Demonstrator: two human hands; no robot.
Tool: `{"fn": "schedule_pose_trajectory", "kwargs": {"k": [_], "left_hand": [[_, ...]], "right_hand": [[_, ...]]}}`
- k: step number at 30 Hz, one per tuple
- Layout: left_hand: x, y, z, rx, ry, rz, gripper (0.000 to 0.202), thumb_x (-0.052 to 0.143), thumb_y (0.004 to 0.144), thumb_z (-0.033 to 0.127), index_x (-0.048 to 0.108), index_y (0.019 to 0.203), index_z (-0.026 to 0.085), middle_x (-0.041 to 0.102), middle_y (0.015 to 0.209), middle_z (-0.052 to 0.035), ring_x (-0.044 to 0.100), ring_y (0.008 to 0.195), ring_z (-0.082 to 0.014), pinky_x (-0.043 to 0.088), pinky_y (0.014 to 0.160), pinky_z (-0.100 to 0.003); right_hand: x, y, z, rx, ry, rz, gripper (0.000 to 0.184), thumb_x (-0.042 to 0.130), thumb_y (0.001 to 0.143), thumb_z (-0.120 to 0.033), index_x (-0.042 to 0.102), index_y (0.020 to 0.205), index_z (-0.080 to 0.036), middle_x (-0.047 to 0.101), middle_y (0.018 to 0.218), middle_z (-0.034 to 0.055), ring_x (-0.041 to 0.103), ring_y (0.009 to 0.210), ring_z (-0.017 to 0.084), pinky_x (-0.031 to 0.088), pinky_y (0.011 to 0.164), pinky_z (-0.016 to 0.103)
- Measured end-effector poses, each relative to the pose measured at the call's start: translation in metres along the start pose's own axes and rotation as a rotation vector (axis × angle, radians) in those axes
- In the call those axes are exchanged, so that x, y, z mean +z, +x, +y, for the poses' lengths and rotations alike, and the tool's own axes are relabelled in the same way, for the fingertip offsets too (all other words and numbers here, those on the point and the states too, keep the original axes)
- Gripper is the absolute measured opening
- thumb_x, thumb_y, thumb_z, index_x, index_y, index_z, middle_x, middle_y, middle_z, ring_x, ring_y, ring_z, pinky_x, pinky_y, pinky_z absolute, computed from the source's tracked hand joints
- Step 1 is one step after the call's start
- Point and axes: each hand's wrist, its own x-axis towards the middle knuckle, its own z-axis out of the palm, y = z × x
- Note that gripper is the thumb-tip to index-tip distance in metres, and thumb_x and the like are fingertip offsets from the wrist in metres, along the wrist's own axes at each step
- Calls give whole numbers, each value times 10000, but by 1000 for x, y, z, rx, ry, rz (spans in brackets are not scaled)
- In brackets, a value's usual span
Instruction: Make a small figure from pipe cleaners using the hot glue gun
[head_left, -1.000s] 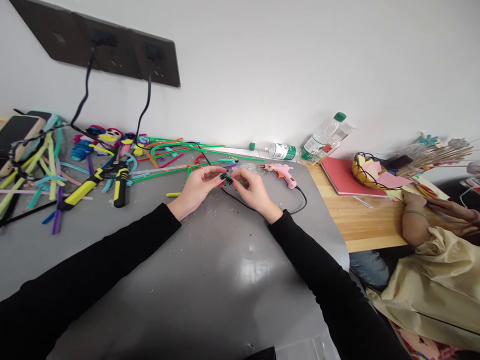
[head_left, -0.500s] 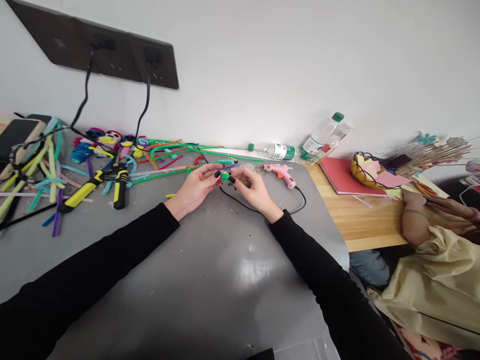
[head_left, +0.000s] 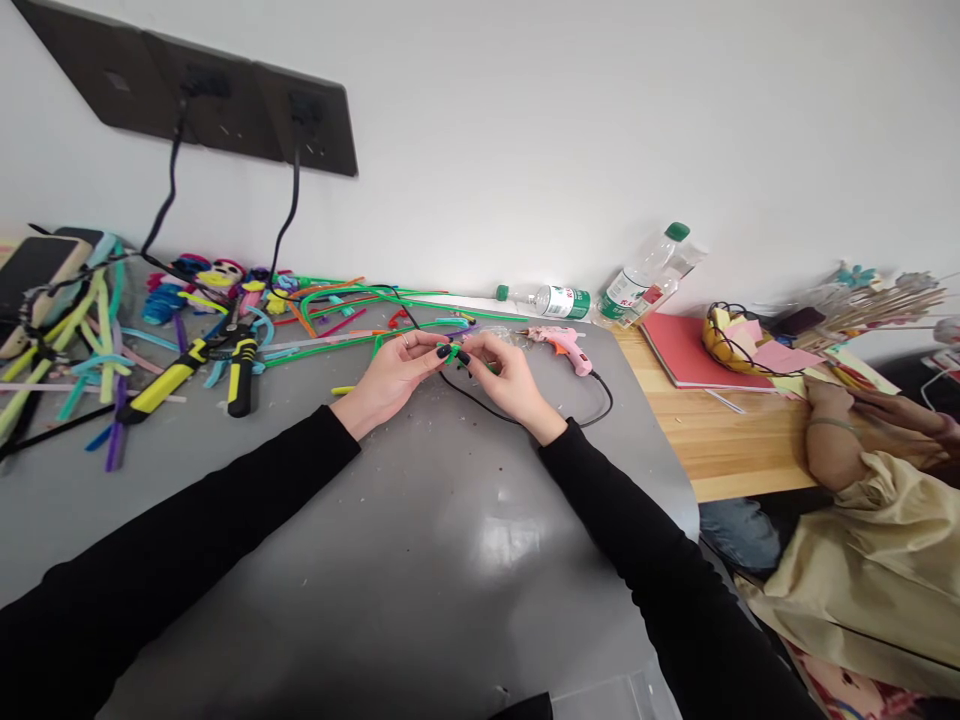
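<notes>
Holding a small green piece between the left hand and the right hand, over the far part of a grey desk. Pinching it from both sides with fingers drawn closed, nearly tip to tip; covering too much of it to tell its full shape. Dressed in black sleeves down to the wrists, with a ring on the left hand and dark nails on both. Working just beside a pink glue gun, laid to the right of the right hand, with a black cord looping back behind the right wrist. Flanked on the left by yellow-and-black pliers with handles spread, amid scattered fuzzy stems and small fuzzy figures. Facing a white wall, near a bottle on its side and a tilted bottle, both green-capped. Joined at right by a co-worker in tan, with an arm resting on a wooden desk near a red folder.
</notes>
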Motion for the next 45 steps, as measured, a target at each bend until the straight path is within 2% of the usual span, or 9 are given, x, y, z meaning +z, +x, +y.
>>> {"fn": "schedule_pose_trajectory", "kwargs": {"k": [4, 10, 18, 25, 31, 36, 42, 45], "left_hand": [[0, 0, 0, -11, 5, 18, 504, 1073, 455, 359, 786, 827, 175, 762, 786, -16, 701, 782, -139, 551, 785, -263], [-3, 2, -2, -24, -64, -13, 500, 1071, 478, 310, 804, 883, 188, 788, 867, -28, 701, 816, -134, 551, 791, -256], [-4, 4, -5, 2, -57, -38, 412, 1038, 565, 355, 812, 856, 172, 776, 886, -48, 696, 861, -155, 551, 883, -301], [-4, 4, -6, -3, -34, 0, 412, 1043, 542, 368, 798, 813, 176, 766, 870, -37, 673, 813, -138, 552, 826, -290], [-3, 3, -5, -14, -40, 28, 463, 1050, 508, 357, 813, 865, 183, 774, 912, -43, 688, 848, -148, 570, 828, -287], [-4, 4, -6, 0, -47, 35, 416, 1026, 561, 324, 804, 883, 182, 767, 929, -44, 695, 872, -155, 574, 837, -293], [-6, 4, -8, 18, -36, 30, 350, 985, 630, 275, 790, 904, 178, 763, 975, -52, 701, 914, -170, 566, 897, -327], [-5, 5, -8, 18, -48, 40, 351, 990, 620, 277, 795, 893, 174, 765, 953, -47, 698, 900, -162, 563, 911, -326]], "right_hand": [[0, 1, -1, -12, -11, -23, 118, 572, 945, -290, 639, 985, -202, 727, 899, 34, 655, 790, 157, 507, 731, 291], [1, 1, -2, 18, 10, -27, 135, 578, 951, -330, 625, 968, -204, 726, 926, 41, 660, 806, 157, 515, 736, 290], [0, 1, -2, 26, -3, -19, 143, 595, 930, -337, 643, 964, -206, 724, 904, 41, 641, 786, 163, 506, 719, 298], [-1, 1, -3, 1, -60, -26, 118, 565, 922, -294, 639, 920, -202, 701, 857, 29, 588, 746, 151, 462, 699, 288], [1, 1, -2, 27, -38, -27, 103, 566, 935, -299, 601, 976, -211, 658, 822, 8, 580, 723, 147, 447, 686, 281], [2, -1, -2, 19, -22, -18, 157, 540, 941, -248, 540, 1097, -226, 579, 734, -42, 563, 660, 145, 423, 657, 278], [1, -2, 0, -8, -110, -21, 151, 531, 960, -259, 597, 1093, -229, 588, 747, -28, 559, 668, 145, 437, 661, 285], [1, -2, 3, -27, -120, -14, 149, 533, 969, -297, 628, 1053, -219, 662, 831, 10, 587, 708, 146, 462, 691, 290]]}}
